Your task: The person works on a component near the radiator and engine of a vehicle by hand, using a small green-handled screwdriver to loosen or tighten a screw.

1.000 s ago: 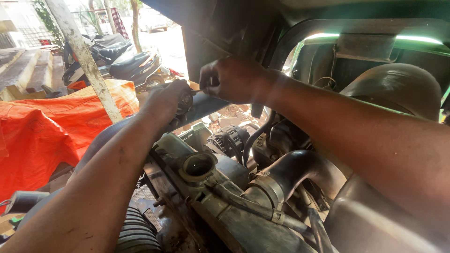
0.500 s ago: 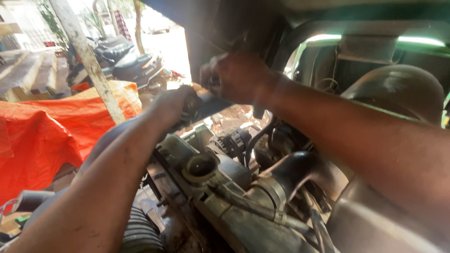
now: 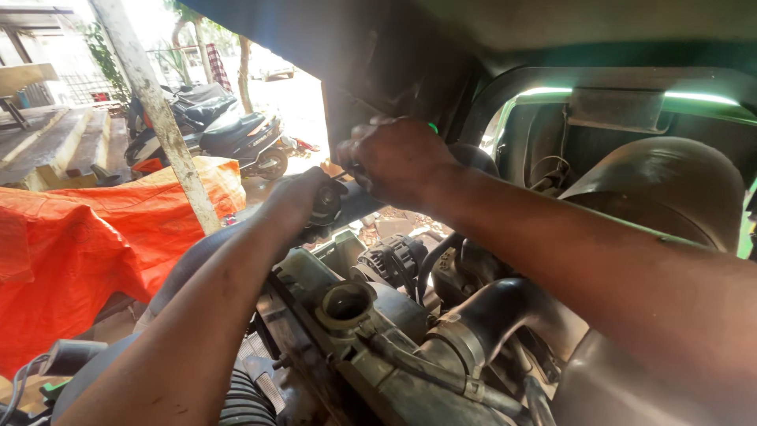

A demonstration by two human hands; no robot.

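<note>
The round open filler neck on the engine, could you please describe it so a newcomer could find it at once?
Start at the dark engine block filling the lower middle. Below the left hand sits a round open filler neck. Unlike the ribbed alternator beside it, it is a pale uncapped ring with a dark hole.

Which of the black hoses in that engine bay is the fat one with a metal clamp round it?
The thick black hose right of the round open filler hole; its metal clamp rings its lower end. The others are far thinner.
</note>
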